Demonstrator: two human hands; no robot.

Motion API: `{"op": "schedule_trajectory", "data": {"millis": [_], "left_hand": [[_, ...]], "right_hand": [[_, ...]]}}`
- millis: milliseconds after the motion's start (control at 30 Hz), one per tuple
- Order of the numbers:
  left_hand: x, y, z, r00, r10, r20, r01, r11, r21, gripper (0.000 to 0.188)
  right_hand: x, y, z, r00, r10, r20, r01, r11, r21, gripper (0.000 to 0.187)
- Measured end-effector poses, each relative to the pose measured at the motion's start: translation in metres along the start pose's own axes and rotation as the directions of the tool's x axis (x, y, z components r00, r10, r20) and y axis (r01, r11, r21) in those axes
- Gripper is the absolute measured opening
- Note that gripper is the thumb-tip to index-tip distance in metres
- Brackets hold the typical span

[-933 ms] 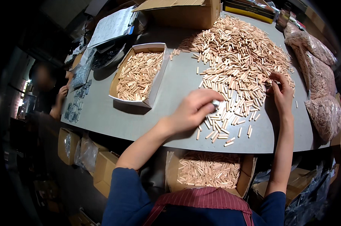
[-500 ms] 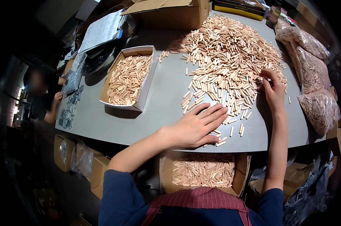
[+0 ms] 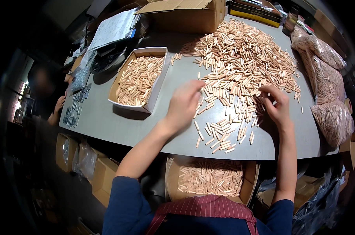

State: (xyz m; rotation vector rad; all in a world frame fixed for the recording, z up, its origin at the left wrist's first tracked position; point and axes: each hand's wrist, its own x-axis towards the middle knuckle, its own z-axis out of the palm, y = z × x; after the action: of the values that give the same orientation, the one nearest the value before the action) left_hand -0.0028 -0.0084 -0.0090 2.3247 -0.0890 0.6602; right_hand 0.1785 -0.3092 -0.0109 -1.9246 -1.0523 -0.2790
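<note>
Hands, head view: both of yours are at the near part of the peg pile, one on each side of it.
Left hand [image 3: 181, 103]: a moment ago it lies spread, palm down, over the pegs near the front edge; now it is up at the pile's left margin with fingers bent. Motion blurs it, so whether it holds a peg cannot be told.
Right hand [image 3: 278, 107]: it is now further in and slightly nearer to you, with thumb and fingers curled at the pegs. Whether anything is pinched between them is hidden.
Wooden pegs [image 3: 244, 58]: they heap at the far side of the table [image 3: 99, 123] and thin out toward you, passing between your hands.
Loose pegs [image 3: 225, 147]: your left hand no longer covers them; they lie scattered near the front edge, apart from the heap.
What that means: the thin near layer now seems open to view and to reach from either side.
White-walled box [image 3: 158, 86]: well filled with pegs, left of your left hand.
Cardboard box [image 3: 172, 181]: below the table edge, pegs inside.
Clear bags [image 3: 332, 123]: full of pegs, along the right side.
</note>
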Motion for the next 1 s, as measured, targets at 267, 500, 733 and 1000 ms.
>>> {"op": "schedule_trajectory", "data": {"millis": [267,500,733,1000], "left_hand": [[-0.002,-0.029,0.008,0.995,0.092,-0.038,-0.082,0.974,0.213,0.035],[0.0,-0.007,0.007,0.988,0.146,0.051,-0.151,0.98,0.13,0.039],[-0.003,0.028,0.012,0.876,0.318,0.362,-0.369,0.926,0.081,0.054],[-0.005,0.037,0.015,0.748,0.399,0.531,-0.463,0.886,-0.014,0.048]], "right_hand": [[-0.007,-0.04,0.028,0.923,-0.159,0.351,0.228,0.96,-0.165,0.028],[-0.005,-0.016,0.018,0.997,0.014,-0.072,0.003,0.975,0.223,0.024],[0.002,0.012,-0.004,0.927,0.271,-0.26,-0.209,0.948,0.242,0.02],[0.002,0.01,-0.003,0.994,0.044,-0.096,-0.045,0.999,-0.013,0.023]]}}
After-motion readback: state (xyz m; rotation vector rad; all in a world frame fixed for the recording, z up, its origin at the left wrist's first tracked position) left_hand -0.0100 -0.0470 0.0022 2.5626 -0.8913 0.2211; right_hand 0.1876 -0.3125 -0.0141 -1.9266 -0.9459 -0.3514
